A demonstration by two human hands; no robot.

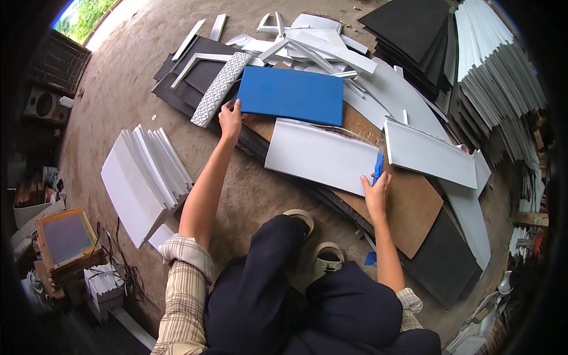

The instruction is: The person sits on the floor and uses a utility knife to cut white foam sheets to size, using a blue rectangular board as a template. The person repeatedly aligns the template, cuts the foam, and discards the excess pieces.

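Note:
My left hand (231, 121) is closed at the lower left corner of a flat blue rectangular board (293, 94), its thumb at the board's edge. In my right hand (377, 189) is a blue utility knife (378, 168), held upright with its tip pointing away from me. Beneath the blue board lies a white foam sheet (322, 155) with a ragged far edge; the knife is at its right end. Another white sheet (431, 152) rests just to the right. Left of the blue board is a white strip with a textured, woven-looking surface (222, 89).
A brown board (408, 207) and dark sheets (444, 266) lie under the work. White offcuts (313, 44) are heaped beyond. A stack of white sheets (139, 183) stands at the left, and tall piles of white sheets (503, 77) at the right. My feet are close to the boards.

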